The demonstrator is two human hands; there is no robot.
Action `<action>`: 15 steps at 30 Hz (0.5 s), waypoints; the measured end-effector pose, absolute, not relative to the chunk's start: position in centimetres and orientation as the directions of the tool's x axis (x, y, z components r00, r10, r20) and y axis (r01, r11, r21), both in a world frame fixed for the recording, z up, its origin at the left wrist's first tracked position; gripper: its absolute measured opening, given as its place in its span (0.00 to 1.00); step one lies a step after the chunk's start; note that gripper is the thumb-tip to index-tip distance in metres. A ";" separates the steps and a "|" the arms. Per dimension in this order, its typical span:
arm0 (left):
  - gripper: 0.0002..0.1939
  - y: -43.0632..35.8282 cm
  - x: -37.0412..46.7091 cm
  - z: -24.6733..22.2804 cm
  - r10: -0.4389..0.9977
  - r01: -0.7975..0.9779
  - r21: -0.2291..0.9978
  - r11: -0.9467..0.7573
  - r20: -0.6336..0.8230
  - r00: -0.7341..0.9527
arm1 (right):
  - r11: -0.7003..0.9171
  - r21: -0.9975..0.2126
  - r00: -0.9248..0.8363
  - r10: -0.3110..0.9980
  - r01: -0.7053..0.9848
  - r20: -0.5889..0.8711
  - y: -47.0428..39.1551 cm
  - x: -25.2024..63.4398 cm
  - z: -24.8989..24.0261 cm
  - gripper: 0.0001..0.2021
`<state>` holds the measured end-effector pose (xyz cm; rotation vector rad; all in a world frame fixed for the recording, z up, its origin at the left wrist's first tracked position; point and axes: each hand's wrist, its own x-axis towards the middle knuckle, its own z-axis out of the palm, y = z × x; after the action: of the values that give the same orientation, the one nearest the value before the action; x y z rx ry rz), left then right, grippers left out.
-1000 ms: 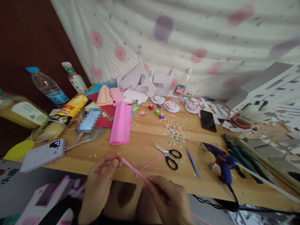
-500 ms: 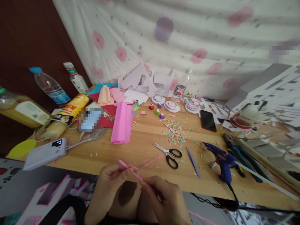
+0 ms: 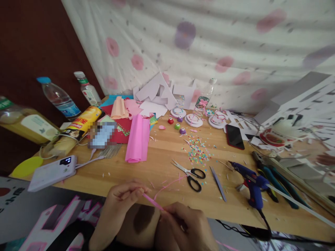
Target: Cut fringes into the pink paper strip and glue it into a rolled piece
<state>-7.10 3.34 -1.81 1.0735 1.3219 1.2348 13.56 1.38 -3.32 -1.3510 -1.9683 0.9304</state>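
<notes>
A narrow pink crepe-paper strip [image 3: 153,201] stretches between my hands, just past the table's front edge. My left hand [image 3: 124,200] pinches its upper end between thumb and fingertips. My right hand [image 3: 183,223] grips the lower end, its fingers curled in. A thin pink strand [image 3: 170,183] curves from near the strip towards the scissors [image 3: 188,172], which lie with their blades apart. More pink paper trails out below my right wrist. Beyond my hands lies a loosely folded pink crepe-paper piece [image 3: 137,139].
Tweezers [image 3: 218,184], a blue glue gun [image 3: 250,184] and pliers [image 3: 274,177] lie to the right. Colourful confetti [image 3: 199,151] is scattered mid-table near a black phone [image 3: 235,136]. A power bank [image 3: 52,173] and bottles [image 3: 59,99] are at the left.
My left fingers have shifted along the strip to its upper end, which stuck out past them before. More of the strip shows between my hands. My right hand keeps its grip.
</notes>
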 end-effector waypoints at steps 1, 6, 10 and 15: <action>0.07 3.2 -7.3 -2.0 0.987 -0.005 0.996 0.084 -0.084 -0.139 | 0.236 -0.795 -0.313 0.948 0.559 0.061 1.3 13.5 -3.6 0.15; 0.15 5.0 -10.5 -2.2 0.933 0.329 0.944 0.019 0.102 -0.346 | 0.169 -0.780 -0.182 0.981 0.603 0.072 0.8 13.1 -4.7 0.22; 0.25 10.4 -16.6 -2.5 0.777 0.872 0.489 -0.036 0.562 -0.283 | 0.152 -0.782 -0.205 0.978 0.604 0.032 0.7 13.0 -4.6 0.26; 0.34 15.5 -22.1 -4.6 0.892 0.961 0.250 0.121 0.397 -0.215 | 0.135 -0.777 -0.194 0.981 0.615 0.017 0.6 12.6 -4.3 0.29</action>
<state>-22.09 15.45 -4.65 2.0522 2.4578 0.7591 12.63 0.65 -4.30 -1.5289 -1.8770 0.8790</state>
